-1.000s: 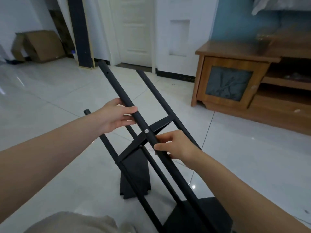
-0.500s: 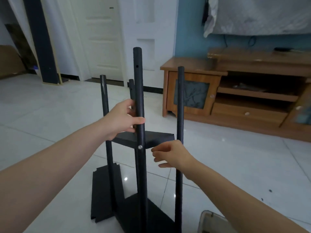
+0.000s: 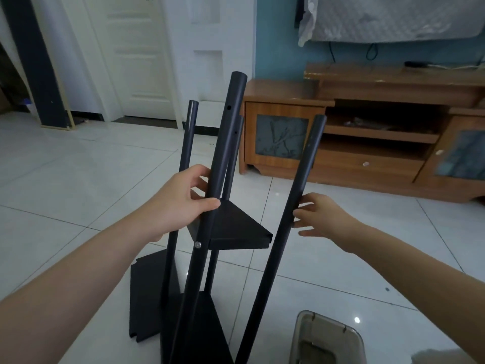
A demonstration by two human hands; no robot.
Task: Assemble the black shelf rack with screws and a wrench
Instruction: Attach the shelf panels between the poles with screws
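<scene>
1. Four poles are standing in the black shelf rack (image 3: 193,271), which is resting on the white tiled floor (image 3: 78,193) directly in front of the person: the front pole (image 3: 222,143), the right pole (image 3: 305,166), the left pole (image 3: 188,137) and the rear pole (image 3: 235,148). All are leaning slightly to the right at their tops.
2. The middle shelf (image 3: 236,227) is sitting partway up between the poles, and a silver screw (image 3: 198,244) is showing on the front pole level with it.
3. The bottom shelf (image 3: 204,324) is lying low at the foot of the poles.
4. A black panel (image 3: 147,298) is lying flat on the floor at the rack's left side, partly behind the left pole.
5. The left hand (image 3: 178,206) is gripping the front pole just above the middle shelf, with the thumb crossing the front and the fingers curling behind.
6. The right hand (image 3: 322,216) is reaching to the right pole with its fingers loosely spread; the fingertips are meeting the pole's right side and are not wrapping round it.
7. A clear container (image 3: 328,337) is sitting on the floor near the lower right, its contents too unclear to tell.
8. A wooden cabinet (image 3: 367,101) is standing against the blue wall behind, with a white door (image 3: 136,56) to its left.
</scene>
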